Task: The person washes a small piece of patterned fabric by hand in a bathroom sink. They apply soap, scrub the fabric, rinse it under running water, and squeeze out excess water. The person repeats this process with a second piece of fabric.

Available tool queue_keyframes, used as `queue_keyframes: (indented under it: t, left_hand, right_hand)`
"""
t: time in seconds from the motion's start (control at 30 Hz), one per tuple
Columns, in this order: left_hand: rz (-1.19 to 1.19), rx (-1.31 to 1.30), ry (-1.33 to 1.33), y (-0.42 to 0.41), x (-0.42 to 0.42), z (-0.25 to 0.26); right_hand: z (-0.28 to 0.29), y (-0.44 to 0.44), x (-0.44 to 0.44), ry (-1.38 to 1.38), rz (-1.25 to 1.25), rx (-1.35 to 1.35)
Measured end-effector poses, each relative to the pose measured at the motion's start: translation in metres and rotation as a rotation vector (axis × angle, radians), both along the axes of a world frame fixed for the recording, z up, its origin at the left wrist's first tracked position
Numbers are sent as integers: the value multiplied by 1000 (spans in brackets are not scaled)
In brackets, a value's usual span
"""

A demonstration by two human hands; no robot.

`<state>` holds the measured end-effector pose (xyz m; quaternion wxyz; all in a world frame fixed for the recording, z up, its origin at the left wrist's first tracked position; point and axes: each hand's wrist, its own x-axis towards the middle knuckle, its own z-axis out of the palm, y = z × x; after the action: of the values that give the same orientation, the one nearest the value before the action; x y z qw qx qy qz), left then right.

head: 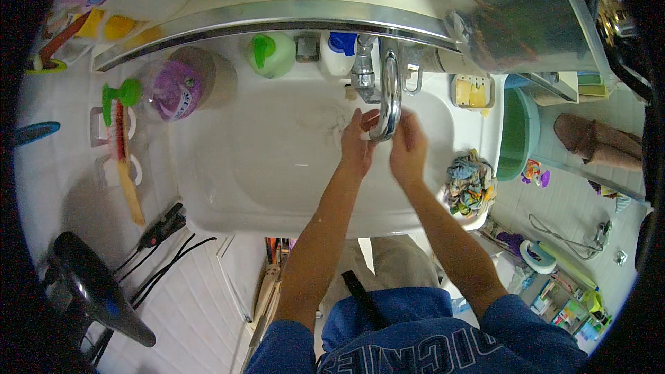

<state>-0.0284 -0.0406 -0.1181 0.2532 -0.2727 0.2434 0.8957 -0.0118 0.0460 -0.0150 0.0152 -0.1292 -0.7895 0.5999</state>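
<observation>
Both hands are held over a white washbasin [244,161], one on each side of a curved chrome faucet spout [391,75]. My left hand [357,146] is left of the spout's tip, its fingers raised and bent inward, with nothing seen in them. On the other side, my right hand [409,153] is close to the spout, slightly blurred, its fingers curled and partly hidden. The spout covers the space between the hands, so contact there cannot be made out. A chrome faucet body [363,70] stands just beyond my left hand. No water stream can be made out.
A crumpled patterned cloth [470,184] lies on the basin's right rim, below a soap dish [473,92] with yellow soap. Bottles, including a green pump bottle [273,54], line the back. A brush [120,150] hangs left, above a black hair dryer [98,291]. A green tub [514,132] is at right.
</observation>
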Motion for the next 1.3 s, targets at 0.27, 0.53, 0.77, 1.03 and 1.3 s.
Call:
queue_keyframes:
  t: [0.27, 0.53, 0.77, 1.03, 1.3]
  left_hand:
    - [-3, 309, -41, -8, 3, -37]
    - [-734, -1645, 709, -3, -31, 12]
    - [-62, -428, 302, 14, -27, -39]
    - [-527, -888, 177, -4, -42, -28]
    - [-143, -238, 14, 0, -12, -23]
  right_hand:
    - [-83, -16, -9, -221, 172, -445]
    - [-48, -80, 22, -642, -552, -971]
    - [-89, -28, -16, -461, -453, -1044]
    - [22, -67, 39, 76, 150, 80]
    - [24, -80, 28, 143, 135, -271]
